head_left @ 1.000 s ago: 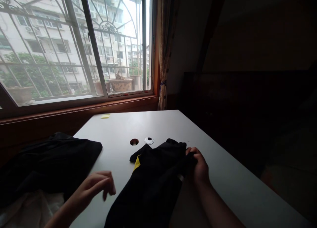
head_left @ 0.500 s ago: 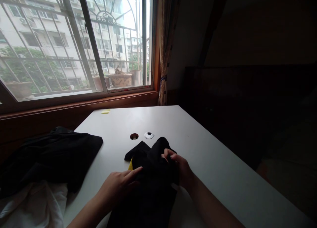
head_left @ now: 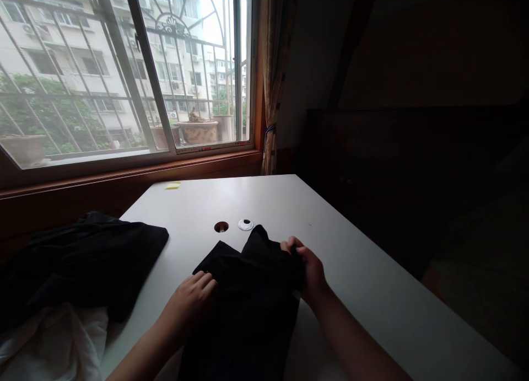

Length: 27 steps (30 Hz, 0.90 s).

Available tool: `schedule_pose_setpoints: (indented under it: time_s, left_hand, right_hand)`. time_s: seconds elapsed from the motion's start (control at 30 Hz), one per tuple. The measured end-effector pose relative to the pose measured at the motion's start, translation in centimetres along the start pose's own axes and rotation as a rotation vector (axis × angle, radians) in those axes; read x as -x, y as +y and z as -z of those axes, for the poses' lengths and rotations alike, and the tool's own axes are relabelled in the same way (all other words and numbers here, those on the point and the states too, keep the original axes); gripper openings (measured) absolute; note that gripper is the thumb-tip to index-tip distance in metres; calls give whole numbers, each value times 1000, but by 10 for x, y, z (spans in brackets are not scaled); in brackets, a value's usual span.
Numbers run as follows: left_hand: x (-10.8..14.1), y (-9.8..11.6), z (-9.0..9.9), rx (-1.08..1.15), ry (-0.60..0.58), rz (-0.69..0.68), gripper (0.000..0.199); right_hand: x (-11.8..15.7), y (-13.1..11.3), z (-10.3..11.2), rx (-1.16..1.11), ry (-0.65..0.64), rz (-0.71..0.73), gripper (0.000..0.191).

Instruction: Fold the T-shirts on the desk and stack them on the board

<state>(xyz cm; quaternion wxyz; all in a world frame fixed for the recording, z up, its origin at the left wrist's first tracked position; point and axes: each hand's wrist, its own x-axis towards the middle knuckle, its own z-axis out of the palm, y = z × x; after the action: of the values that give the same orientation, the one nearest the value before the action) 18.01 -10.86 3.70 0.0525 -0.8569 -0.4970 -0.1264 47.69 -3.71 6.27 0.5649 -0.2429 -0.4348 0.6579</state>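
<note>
A black cloth garment [head_left: 252,304] lies on the white table [head_left: 273,199], running toward the bottom edge of the view, with two raised points at its far end. My left hand [head_left: 198,293] has its fingers curled on the garment's left edge, gripping the fabric. At the upper right corner of the garment, my right hand [head_left: 306,268] is closed on a bunched part of it. The fabric between the two hands is spread out, with soft folds.
On the left lies a pile of black cloth [head_left: 91,265], with white cloth [head_left: 53,342] in front. Beyond the garment are a round hole [head_left: 221,226], a white ring cap [head_left: 246,224] and yellow paper [head_left: 173,186]. A window and curtain stand behind.
My left hand has moved left and closed on the garment's edge. My right hand has shifted slightly right. The fabric is spread wider, and the yellow patch at its left edge no longer shows.
</note>
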Motion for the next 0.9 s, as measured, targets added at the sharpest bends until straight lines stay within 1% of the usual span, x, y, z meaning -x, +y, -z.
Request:
schedule_pose_setpoints:
  time_s: [0.07, 0.13, 0.2, 0.3, 0.37, 0.43, 0.47, 0.53, 0.57, 0.6, 0.63, 0.67, 0.7, 0.73, 0.8, 0.87, 0.9]
  left_hand:
    - [2, -7, 4, 5, -4, 37, 20]
    - [5, -18, 8, 34, 38, 82, 20]
    - [8, -29, 15, 76, 147, 111, 16]
    - [14, -42, 31, 148, 399, 118, 10]
    - [19, -46, 44, 164, 564, 128, 7]
    - [25, -48, 57, 141, 698, 137, 6]
    - [27, -48, 61, 128, 738, 124, 8]
    - [30, -48, 67, 108, 760, 51, 11]
    - [30, -48, 68, 97, 740, -1, 13]
    - [30, -46, 69, 90, 692, -48, 15]
    - [30, -44, 68, 92, 617, -84, 16]
    - [29, -41, 67, 109, 529, -112, 17]
    - [28, -38, 66, 146, 423, -136, 17]
    - [26, -34, 64, 201, 306, -157, 18]
    - [23, -26, 59, 322, 101, -161, 20]
    - [19, -20, 51, 396, -26, -115, 21]
    - [18, -18, 46, 407, -64, -76, 21]
  right_hand:
    - [-3, -7, 10, -61, 55, 80, 15]
    - [-6, -16, 21, -131, 110, 150, 15]
    - [-7, -25, 33, -188, 165, 220, 13]
    - [-8, -37, 46, -202, 241, 330, 15]
    - [-9, -42, 53, -145, 301, 390, 17]
    - [-11, -45, 57, -43, 368, 447, 22]
    - [-13, -45, 59, 21, 406, 476, 25]
    - [-14, -44, 61, 164, 499, 538, 34]
    - [-14, -42, 60, 249, 542, 560, 37]
    - [-13, -40, 57, 345, 567, 567, 39]
    - [-12, -37, 52, 453, 564, 557, 39]
    - [-9, -33, 45, 571, 524, 532, 38]
    - [-6, -29, 37, 696, 446, 496, 36]
    - [-2, -24, 26, 816, 334, 460, 34]
    - [5, -11, 5, 1022, 24, 404, 27]
    - [10, 2, -12, 1146, -299, 374, 10]
    - [11, 9, -17, 1191, -401, 363, 4]
